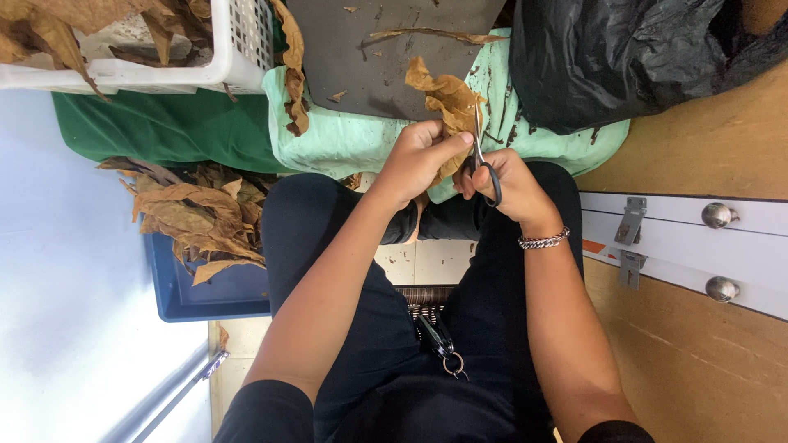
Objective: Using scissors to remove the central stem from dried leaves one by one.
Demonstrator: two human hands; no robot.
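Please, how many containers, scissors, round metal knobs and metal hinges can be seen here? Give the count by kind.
Containers: 2, white basket and blue tray
Scissors: 1, in the right hand
Round knobs: 2
Hinges: 2
Total: 7

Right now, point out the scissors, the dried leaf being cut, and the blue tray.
scissors (483, 168), head view, on the pivot area.
dried leaf (447, 94), head view, mid-blade.
blue tray (222, 297), head view, bare floor.

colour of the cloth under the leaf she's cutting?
Pale mint green cloth, draped under the dark board; seen in the head view, the only one.
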